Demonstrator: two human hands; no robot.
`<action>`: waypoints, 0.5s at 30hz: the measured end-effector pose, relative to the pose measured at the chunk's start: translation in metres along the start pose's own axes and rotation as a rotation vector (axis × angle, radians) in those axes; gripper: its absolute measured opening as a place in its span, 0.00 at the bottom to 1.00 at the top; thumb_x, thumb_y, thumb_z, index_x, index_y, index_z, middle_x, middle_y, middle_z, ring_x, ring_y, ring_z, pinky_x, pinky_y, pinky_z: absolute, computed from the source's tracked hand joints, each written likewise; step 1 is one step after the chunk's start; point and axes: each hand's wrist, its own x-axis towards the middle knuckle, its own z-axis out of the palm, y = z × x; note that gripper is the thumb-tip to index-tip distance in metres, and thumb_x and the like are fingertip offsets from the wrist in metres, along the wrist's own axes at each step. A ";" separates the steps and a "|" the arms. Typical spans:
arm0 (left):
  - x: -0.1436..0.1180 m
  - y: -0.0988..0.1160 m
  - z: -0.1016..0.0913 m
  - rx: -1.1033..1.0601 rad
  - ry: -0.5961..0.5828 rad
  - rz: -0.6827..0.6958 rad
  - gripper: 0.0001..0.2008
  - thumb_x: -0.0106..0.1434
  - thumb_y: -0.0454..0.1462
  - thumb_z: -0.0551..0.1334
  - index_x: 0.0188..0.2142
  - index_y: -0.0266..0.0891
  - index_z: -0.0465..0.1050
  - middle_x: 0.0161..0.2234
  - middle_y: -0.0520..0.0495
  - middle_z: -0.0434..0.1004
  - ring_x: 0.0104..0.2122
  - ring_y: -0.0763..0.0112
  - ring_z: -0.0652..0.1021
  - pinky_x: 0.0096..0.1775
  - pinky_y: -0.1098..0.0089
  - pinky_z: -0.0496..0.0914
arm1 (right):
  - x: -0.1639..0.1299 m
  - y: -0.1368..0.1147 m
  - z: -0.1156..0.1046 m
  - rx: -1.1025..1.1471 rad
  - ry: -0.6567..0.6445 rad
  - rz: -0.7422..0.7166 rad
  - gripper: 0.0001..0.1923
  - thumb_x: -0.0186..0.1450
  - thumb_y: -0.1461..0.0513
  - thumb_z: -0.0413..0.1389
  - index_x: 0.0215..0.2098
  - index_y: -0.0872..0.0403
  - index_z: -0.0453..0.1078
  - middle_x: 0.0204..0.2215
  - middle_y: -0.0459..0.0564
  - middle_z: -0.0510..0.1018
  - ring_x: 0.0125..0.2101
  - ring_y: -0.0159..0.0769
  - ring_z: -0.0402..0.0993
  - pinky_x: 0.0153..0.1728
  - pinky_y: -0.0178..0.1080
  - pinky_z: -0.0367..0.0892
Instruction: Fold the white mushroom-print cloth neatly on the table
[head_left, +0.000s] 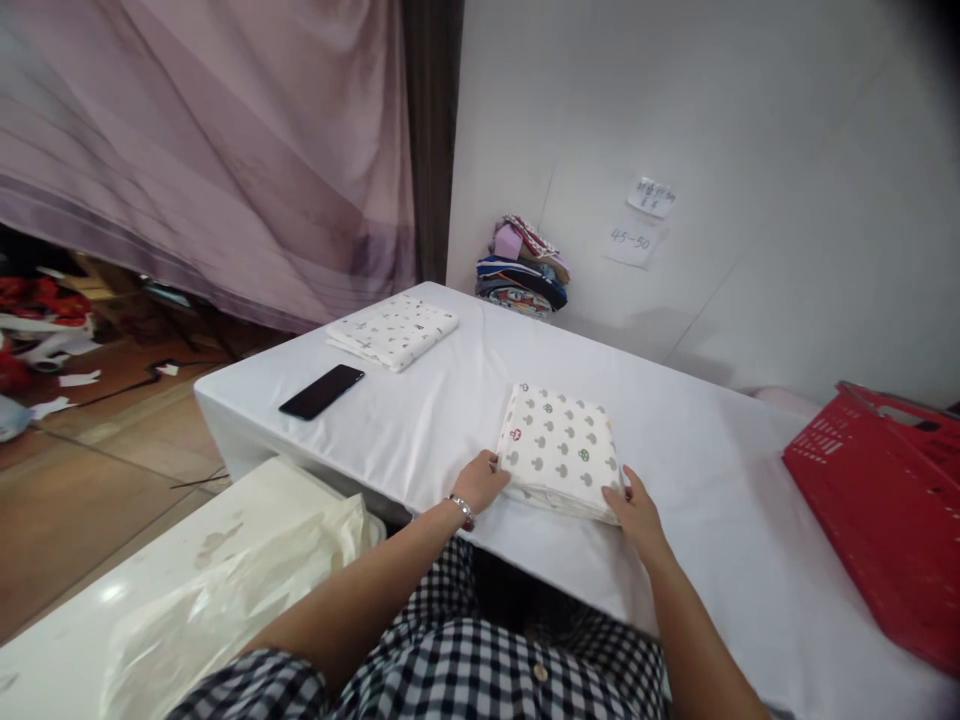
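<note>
A folded white cloth printed with grey tree shapes and a few green and red ones lies on the white-covered table in front of me. My left hand grips its near left corner, fingers curled at the edge. My right hand holds the near right corner, with the thumb on top. The fingertips under the cloth are hidden. Farther left lies a second folded white cloth with small dark prints, untouched by either hand.
A black phone lies on the table's left part. At the right edge stands a red plastic basket. Folded fabrics are stacked by the wall beyond the table. A plastic bag rests on a white surface at lower left.
</note>
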 end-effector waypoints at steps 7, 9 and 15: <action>-0.007 -0.001 0.002 0.068 0.074 0.058 0.18 0.54 0.39 0.59 0.46 0.39 0.67 0.40 0.43 0.75 0.40 0.62 0.76 0.38 0.68 0.65 | -0.007 0.003 -0.006 0.014 -0.022 0.020 0.44 0.53 0.48 0.58 0.63 0.55 0.54 0.33 0.50 0.77 0.33 0.43 0.75 0.35 0.42 0.70; -0.004 0.000 0.000 0.040 0.115 0.087 0.21 0.53 0.39 0.60 0.48 0.38 0.66 0.43 0.41 0.74 0.42 0.61 0.75 0.40 0.68 0.66 | -0.004 0.002 -0.007 0.010 -0.052 0.027 0.45 0.52 0.48 0.58 0.63 0.56 0.52 0.32 0.50 0.77 0.31 0.43 0.75 0.33 0.41 0.70; 0.013 -0.003 0.003 -0.341 0.001 -0.122 0.24 0.52 0.37 0.63 0.49 0.37 0.65 0.41 0.42 0.76 0.35 0.66 0.77 0.32 0.70 0.69 | -0.006 0.000 -0.001 0.038 -0.064 -0.079 0.39 0.54 0.52 0.57 0.62 0.55 0.56 0.31 0.48 0.78 0.29 0.41 0.75 0.31 0.41 0.70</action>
